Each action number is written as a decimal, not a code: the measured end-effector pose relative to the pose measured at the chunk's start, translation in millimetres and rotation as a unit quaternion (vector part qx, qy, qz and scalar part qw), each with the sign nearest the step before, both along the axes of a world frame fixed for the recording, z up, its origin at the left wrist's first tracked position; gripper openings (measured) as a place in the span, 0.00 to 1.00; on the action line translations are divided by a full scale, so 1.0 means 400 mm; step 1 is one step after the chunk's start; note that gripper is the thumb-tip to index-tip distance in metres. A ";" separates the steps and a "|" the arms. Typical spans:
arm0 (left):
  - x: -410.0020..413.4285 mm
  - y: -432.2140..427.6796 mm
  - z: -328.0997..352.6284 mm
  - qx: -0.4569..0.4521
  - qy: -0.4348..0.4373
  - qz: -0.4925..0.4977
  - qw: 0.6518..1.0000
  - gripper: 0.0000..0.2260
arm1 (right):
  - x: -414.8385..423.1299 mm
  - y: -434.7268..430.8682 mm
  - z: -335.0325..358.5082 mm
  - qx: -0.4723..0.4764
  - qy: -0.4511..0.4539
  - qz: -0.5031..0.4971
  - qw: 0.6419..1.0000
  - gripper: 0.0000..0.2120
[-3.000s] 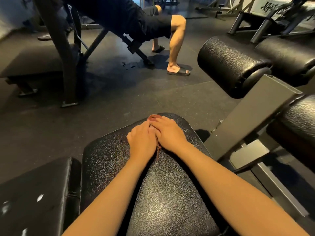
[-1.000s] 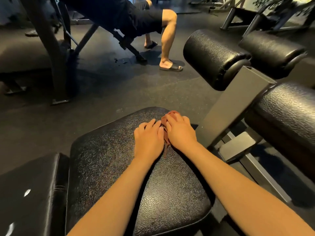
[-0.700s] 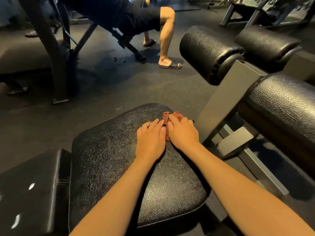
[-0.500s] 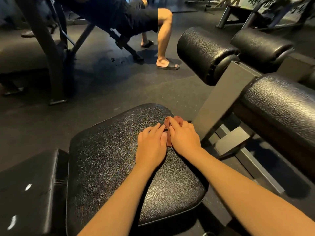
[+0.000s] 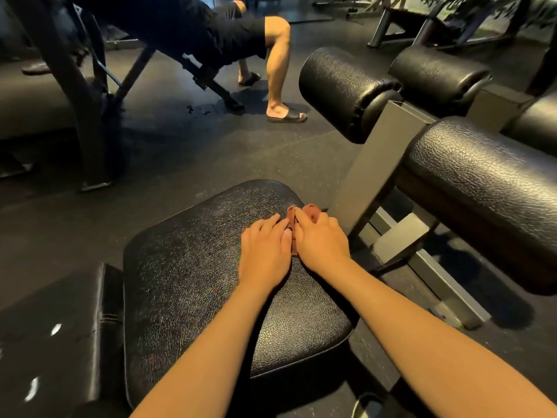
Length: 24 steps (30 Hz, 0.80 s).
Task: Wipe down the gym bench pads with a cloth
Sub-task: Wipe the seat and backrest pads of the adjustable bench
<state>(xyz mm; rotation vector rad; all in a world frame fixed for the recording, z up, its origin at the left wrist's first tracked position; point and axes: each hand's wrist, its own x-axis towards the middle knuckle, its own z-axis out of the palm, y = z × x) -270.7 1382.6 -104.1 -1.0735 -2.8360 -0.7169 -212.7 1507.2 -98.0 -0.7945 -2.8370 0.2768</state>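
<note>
A black textured seat pad (image 5: 193, 279) fills the lower middle of the head view. A small reddish-brown cloth (image 5: 291, 215) lies near its far right corner, mostly hidden under my hands. My left hand (image 5: 265, 254) lies flat on the pad and on the cloth's left side, fingers straight. My right hand (image 5: 322, 242) presses flat on the cloth's right side, close to the pad's edge. The two hands sit side by side and touch. A second black pad (image 5: 51, 342) adjoins the seat on the left.
A grey steel post (image 5: 373, 170) rises just right of my hands, carrying black roller pads (image 5: 340, 89), (image 5: 437, 73) and a larger one (image 5: 488, 191). Another person sits on a bench ahead, one leg (image 5: 278, 70) and slipper on the dark rubber floor. A machine frame (image 5: 75, 101) stands left.
Both hands have slid the cloth from the pad's far middle toward its right corner by the steel post. They stay flat and together.
</note>
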 end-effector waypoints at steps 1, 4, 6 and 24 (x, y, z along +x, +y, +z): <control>0.002 -0.003 -0.001 -0.001 0.001 -0.003 1.000 0.21 | -0.008 0.006 0.006 -0.026 0.002 0.004 1.000 0.20; 0.015 -0.010 0.002 0.001 -0.004 -0.010 1.000 0.21 | -0.010 0.009 0.023 -0.082 0.002 0.002 0.997 0.19; 0.030 -0.021 0.006 0.003 -0.002 -0.018 1.000 0.21 | 0.026 -0.012 0.030 -0.072 -0.003 -0.010 0.997 0.20; 0.142 -0.067 -0.002 0.051 0.023 -0.084 0.995 0.18 | 0.188 -0.093 0.018 -0.035 0.007 -0.094 0.995 0.18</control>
